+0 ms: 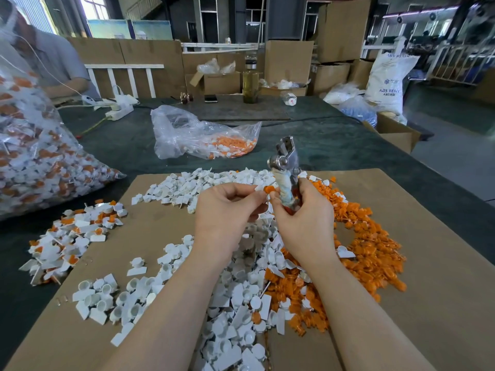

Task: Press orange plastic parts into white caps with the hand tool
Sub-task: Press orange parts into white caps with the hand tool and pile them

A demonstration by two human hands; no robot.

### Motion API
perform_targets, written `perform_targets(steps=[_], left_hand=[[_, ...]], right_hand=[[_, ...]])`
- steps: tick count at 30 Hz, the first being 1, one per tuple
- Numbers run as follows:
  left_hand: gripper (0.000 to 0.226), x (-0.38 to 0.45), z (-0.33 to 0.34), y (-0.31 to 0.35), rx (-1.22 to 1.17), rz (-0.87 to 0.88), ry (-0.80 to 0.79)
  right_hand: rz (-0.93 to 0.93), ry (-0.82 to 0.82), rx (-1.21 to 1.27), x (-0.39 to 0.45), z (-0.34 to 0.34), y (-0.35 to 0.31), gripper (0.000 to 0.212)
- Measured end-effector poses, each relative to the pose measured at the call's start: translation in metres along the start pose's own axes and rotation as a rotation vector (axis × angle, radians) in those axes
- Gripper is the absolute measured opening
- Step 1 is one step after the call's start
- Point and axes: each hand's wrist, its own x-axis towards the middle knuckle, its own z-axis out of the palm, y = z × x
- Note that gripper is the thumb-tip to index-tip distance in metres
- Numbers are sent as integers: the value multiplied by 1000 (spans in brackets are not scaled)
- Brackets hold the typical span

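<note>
Pliers (284, 167) stand upright in the right hand (302, 218), whose fingers curl round the tape-wrapped handles while the steel head rises above the fist, jaws pointing away from the person; held this way, I judge, the tool stays ready without being set down between parts. Just left of that grip the left hand (227, 210) pinches a white cap (259, 187) at its fingertips, and an orange part (267, 189) sits at the cap's edge, touching the right thumb and forefinger, so both hands seem to be seating the part in the cap before it goes to the jaws. Whether the part is already started in the cap cannot be told; it is small and half hidden by fingers. Stock lies within easy reach of the grip: loose white caps (227, 303) spread below and to the left of it, orange parts (372, 250) heaped below and to the right, all on cardboard (442, 263). Farther left of the hands a small heap of white-and-orange pieces (72, 236) looks like finished work, kept apart from the raw stock. Beyond it bulges a clear bag (40, 162) of similar pieces, and a second bag (198, 135) lies beyond the tool.
</note>
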Motion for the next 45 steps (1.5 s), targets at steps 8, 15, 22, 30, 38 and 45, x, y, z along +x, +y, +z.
perform_targets(steps=[8, 15, 22, 30, 38, 45], left_hand=[[9, -1, 1, -3, 110, 86, 32], [8, 0, 2, -6, 211, 137, 80], [15, 2, 2, -7, 258, 154, 158], [9, 6, -5, -6, 28, 101, 146], [10, 9, -11, -3, -100, 96, 136], [16, 6, -7, -6, 166, 187, 153]], right_hand=[[-9, 5, 62, 0, 0, -1, 14], [28, -94, 16, 3, -1, -2, 16], [30, -225, 23, 6, -4, -4, 23], [164, -462, 277, 14, -25, -2, 8], [134, -679, 225, 14, -29, 2, 24], [83, -346, 228, 9, -14, -1, 9]])
